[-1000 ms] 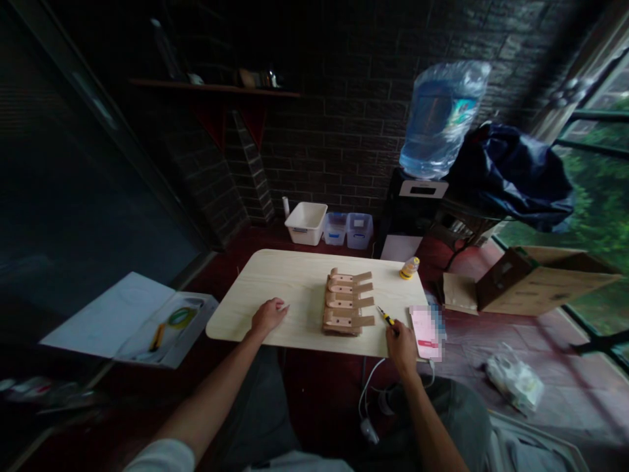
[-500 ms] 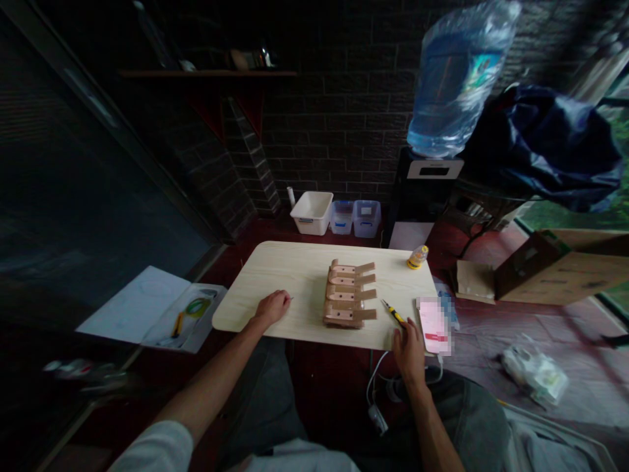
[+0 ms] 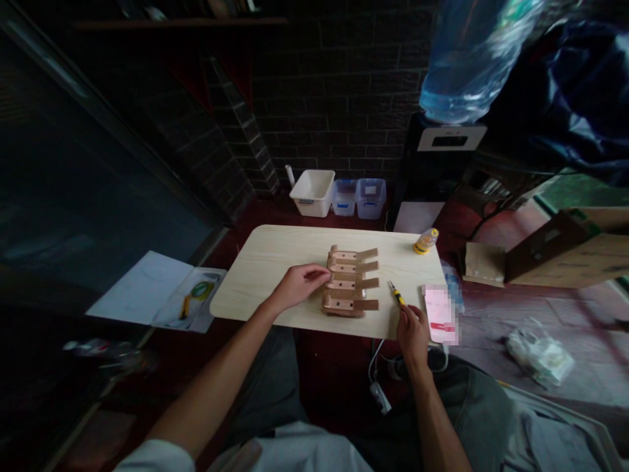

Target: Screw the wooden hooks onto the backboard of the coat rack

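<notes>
A brown wooden rack [image 3: 346, 284] stands on the pale table [image 3: 265, 262], with several parallel slats that have dark screw holes and stubs jutting right. My left hand [image 3: 303, 283] reaches to the rack's left edge, thumb and fingers pinched together. Whatever those fingertips hold is too small to name. At the table's front right, my right hand [image 3: 413, 328] grips a yellow-and-black screwdriver [image 3: 397, 295] by its handle, the tip pointing away from me and slightly left. The tip is apart from the rack.
A small yellow-based clear container [image 3: 425, 241] stands at the table's far right corner. A phone [image 3: 439, 314] with a pink screen lies right of my right hand. Plastic bins [image 3: 312, 193] sit on the floor beyond. An open case [image 3: 189, 301] is left of the table.
My left hand has moved right, from the bare tabletop to the rack's left edge. The screwdriver in my right hand has turned to point more forward. The view has tilted down.
</notes>
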Tool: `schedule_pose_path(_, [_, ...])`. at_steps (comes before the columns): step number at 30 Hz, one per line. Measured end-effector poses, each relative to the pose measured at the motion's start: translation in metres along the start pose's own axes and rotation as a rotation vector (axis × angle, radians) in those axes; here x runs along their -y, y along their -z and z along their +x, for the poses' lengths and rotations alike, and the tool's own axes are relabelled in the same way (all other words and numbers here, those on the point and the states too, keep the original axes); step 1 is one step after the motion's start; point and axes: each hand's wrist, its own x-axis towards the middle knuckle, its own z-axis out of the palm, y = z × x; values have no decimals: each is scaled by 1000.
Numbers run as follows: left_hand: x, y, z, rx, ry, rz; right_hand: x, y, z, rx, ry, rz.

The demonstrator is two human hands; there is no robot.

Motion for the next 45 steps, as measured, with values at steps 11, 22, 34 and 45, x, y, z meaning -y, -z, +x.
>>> schedule_pose_path(11, [-14, -24, -25, 66, -143, 45, 54, 8, 3, 25, 40, 135])
schedule_pose_path(22, [-10, -31, -18, 77, -203, 338, 81, -22, 14, 318, 159, 357])
schedule_pose_path(34, [-12, -42, -15, 134, -336, 457, 95, -36, 19, 336, 111, 441])
schedule_pose_path(45, [-3, -52, -12, 141, -344, 474, 103, -35, 19, 425, 79, 484])
